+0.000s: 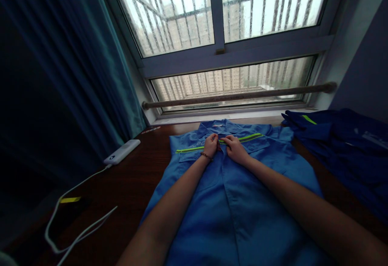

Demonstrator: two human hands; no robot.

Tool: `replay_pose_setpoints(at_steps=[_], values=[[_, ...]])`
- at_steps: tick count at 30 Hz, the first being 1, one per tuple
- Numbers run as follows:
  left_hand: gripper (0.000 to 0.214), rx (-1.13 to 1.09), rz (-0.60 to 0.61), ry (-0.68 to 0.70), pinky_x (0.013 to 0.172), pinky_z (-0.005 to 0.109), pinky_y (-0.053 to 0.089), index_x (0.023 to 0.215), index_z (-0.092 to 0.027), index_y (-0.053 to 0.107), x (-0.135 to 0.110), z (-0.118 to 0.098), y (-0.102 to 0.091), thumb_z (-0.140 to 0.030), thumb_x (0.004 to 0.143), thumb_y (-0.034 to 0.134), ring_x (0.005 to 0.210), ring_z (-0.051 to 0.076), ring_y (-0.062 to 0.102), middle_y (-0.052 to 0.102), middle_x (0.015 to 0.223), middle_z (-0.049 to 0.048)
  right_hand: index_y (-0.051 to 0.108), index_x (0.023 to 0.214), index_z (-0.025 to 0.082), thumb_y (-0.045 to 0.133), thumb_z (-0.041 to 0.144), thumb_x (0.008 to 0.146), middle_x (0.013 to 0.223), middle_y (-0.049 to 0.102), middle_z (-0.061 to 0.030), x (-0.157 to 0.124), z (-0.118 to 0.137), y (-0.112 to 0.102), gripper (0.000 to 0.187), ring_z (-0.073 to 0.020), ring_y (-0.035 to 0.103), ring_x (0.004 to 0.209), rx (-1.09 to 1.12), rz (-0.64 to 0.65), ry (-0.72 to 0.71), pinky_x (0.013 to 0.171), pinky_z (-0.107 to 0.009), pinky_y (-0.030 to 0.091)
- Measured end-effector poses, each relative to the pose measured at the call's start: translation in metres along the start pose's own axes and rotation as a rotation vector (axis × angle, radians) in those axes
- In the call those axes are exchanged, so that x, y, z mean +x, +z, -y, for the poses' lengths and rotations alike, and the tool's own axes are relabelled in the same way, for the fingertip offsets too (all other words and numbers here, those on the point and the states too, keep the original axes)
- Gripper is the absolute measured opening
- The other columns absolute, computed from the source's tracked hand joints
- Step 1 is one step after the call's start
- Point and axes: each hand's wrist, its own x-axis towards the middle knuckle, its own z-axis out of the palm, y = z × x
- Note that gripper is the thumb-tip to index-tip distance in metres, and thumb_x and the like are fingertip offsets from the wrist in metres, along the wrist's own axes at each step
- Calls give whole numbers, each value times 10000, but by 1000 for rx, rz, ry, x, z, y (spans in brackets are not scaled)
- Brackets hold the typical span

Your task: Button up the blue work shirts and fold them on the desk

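Observation:
A blue work shirt (212,201) with a yellow-green stripe across the chest lies spread out, collar toward the window. Both hands meet at its front opening, at stripe height. My left hand (210,144), with a beaded bracelet at the wrist, is closed on the edge of the front placket. Just to its right, my right hand (235,148) pinches the other side of the opening with thumb and finger. Whether a button sits between the fingertips is too small to make out. Below the hands the two front edges lie together down the middle.
On the right lies a darker blue garment (342,148). A white power bank (123,153) with a white cable (71,185) rests on the brown wooden surface (142,177) at left, near a curtain (118,96). A rail (236,97) crosses before the window.

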Motion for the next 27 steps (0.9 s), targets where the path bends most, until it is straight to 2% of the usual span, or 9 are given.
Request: replay_pose_setpoints(at_steps=[5, 8, 11, 13, 15, 17, 19, 23, 27], values=[[242, 77, -17, 66, 401, 179, 364, 749, -157, 558, -3, -4, -1, -346, 808, 419, 392, 77, 443, 467, 458, -44, 501, 1168, 147, 423, 51, 701, 1068, 462, -115, -1, 1, 2, 483, -218, 423, 945, -93, 53, 12, 846, -324, 342], [218, 182, -38, 159, 525, 192, 412, 771, -156, 609, -7, -7, 0, -328, 780, 475, 555, 105, 525, 589, 609, -1, 501, 1150, 128, 433, 54, 691, 1052, 456, -130, -1, 2, 4, 470, -225, 424, 923, -129, 89, 42, 839, -335, 337], [236, 307, -48, 281, 627, 223, 433, 814, -157, 636, -9, -8, 1, -322, 785, 470, 671, 135, 562, 645, 743, 31, 527, 1096, 135, 475, 96, 687, 1015, 469, -117, 1, 2, 4, 414, -215, 436, 907, -70, 77, 91, 816, -322, 346], [261, 308, -37, 268, 605, 224, 438, 842, -153, 635, -9, -8, 1, -323, 800, 443, 650, 134, 573, 652, 739, 35, 581, 984, 142, 507, 180, 709, 917, 508, -87, 4, 2, 2, 288, -197, 464, 853, 52, 33, 145, 775, -304, 362], [296, 312, -46, 176, 544, 217, 436, 877, -150, 622, -7, -5, 1, -319, 827, 385, 568, 119, 569, 645, 677, 27, 616, 805, 146, 554, 295, 698, 751, 528, -44, 6, 0, -1, 194, -177, 485, 744, 230, -57, 257, 705, -286, 372], [291, 360, -87, 88, 520, 223, 432, 882, -138, 612, -4, -2, 1, -293, 829, 371, 515, 113, 556, 633, 638, 27, 600, 646, 153, 621, 355, 620, 605, 507, -3, 8, -4, -4, 205, -162, 482, 644, 438, -168, 409, 642, -275, 368], [206, 413, -134, 55, 571, 245, 441, 833, -125, 617, -2, 2, -1, -244, 778, 458, 568, 127, 569, 637, 673, 48, 586, 579, 156, 655, 355, 555, 538, 506, 14, 9, -8, -5, 212, -157, 486, 597, 606, -232, 508, 607, -270, 367], [109, 461, -98, 64, 666, 274, 437, 747, -148, 641, 1, 6, -4, -173, 651, 595, 671, 151, 573, 644, 728, 49, 632, 665, 142, 600, 389, 601, 606, 606, -12, 9, -14, -3, 257, -170, 548, 608, 803, -235, 542, 592, -280, 410], [179, 435, -11, 75, 621, 259, 439, 779, -176, 650, 1, 7, -5, -219, 606, 647, 627, 139, 562, 635, 705, 21, 642, 829, 137, 573, 416, 629, 711, 654, -43, 10, -18, -3, 350, -182, 594, 662, 983, -243, 552, 629, -303, 457]])
